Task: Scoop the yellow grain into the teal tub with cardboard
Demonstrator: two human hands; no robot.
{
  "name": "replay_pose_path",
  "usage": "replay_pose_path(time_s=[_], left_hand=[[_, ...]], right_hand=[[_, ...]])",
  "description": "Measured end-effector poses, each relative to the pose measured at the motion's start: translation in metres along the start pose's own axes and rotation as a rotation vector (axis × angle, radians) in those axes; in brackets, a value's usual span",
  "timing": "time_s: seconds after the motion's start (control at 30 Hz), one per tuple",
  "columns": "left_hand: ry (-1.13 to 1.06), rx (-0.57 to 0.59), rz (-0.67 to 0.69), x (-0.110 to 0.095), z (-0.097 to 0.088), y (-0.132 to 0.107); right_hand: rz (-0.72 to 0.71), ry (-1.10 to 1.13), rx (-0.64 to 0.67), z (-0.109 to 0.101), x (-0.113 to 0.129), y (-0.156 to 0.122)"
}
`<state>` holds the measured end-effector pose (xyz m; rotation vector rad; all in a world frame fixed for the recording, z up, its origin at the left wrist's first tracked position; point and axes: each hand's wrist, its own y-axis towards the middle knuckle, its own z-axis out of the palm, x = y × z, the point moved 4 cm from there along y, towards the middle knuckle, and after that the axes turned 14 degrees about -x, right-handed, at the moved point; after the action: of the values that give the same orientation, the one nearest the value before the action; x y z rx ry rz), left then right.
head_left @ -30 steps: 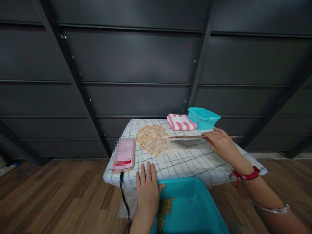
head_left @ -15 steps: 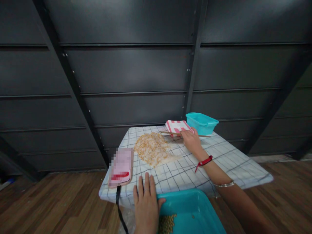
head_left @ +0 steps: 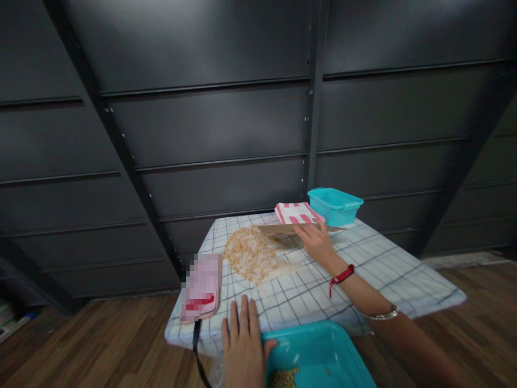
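Note:
My right hand (head_left: 317, 242) grips a thin brown strip, cardboard-like (head_left: 277, 229), fingers closed on its near edge. The strip's left end reaches the far right side of a spread pile of yellow beans mixed with white grains (head_left: 250, 253); a pale trail of grains runs right from it. My left hand (head_left: 243, 339) lies flat with fingers extended at the table's front edge. Its thumb touches the rim of a teal basin (head_left: 311, 334), which has a cluster of greenish beans (head_left: 283, 377) at its bottom left, partly hidden by the hand.
A checked tablecloth (head_left: 363, 275) covers the table. Behind my right hand are a folded pink-and-white striped cloth (head_left: 297, 212) and a turquoise tub (head_left: 336, 207). A pink phone (head_left: 204, 285) with a black strap (head_left: 196, 345) lies at left. A dark panelled wall (head_left: 222, 124) stands behind.
The brown strip has tilted, showing more of its flat face, and its left end has shifted slightly left toward the pile. My left hand stays flat. The head view has tilted a little.

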<state>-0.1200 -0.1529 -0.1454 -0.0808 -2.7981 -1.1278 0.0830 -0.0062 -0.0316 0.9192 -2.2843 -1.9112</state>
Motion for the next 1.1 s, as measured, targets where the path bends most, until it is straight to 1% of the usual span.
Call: replay_pose_path(time_s=[0.17,0.3,0.4,0.5,0.7,0.8,0.93,1.1], left_hand=[[0.017,-0.021,0.041,0.003,0.012,-0.006],[0.019,-0.032,0.044,0.004,0.016,-0.008],[0.011,-0.034,0.044,0.005,0.017,-0.008],[0.001,-0.029,0.036,0.005,0.017,-0.008],[-0.005,-0.007,0.011,0.007,0.019,-0.008],[-0.006,-0.013,0.012,0.008,0.021,-0.01],[-0.016,-0.027,0.017,0.009,0.022,-0.011],[-0.023,-0.027,0.012,0.012,0.02,-0.01]], right_hand=[[0.022,-0.02,-0.015,-0.004,-0.001,0.002],[0.064,-0.061,0.044,-0.004,-0.005,0.004],[0.072,-0.084,0.132,-0.004,-0.006,0.011],[0.061,-0.099,0.252,-0.001,-0.005,0.022],[0.067,-0.152,0.495,0.015,-0.008,0.042],[0.06,-0.167,0.572,0.021,-0.006,0.046],[0.039,-0.159,0.601,0.019,0.003,0.05],[0.024,-0.117,0.562,0.002,0.016,0.051]])
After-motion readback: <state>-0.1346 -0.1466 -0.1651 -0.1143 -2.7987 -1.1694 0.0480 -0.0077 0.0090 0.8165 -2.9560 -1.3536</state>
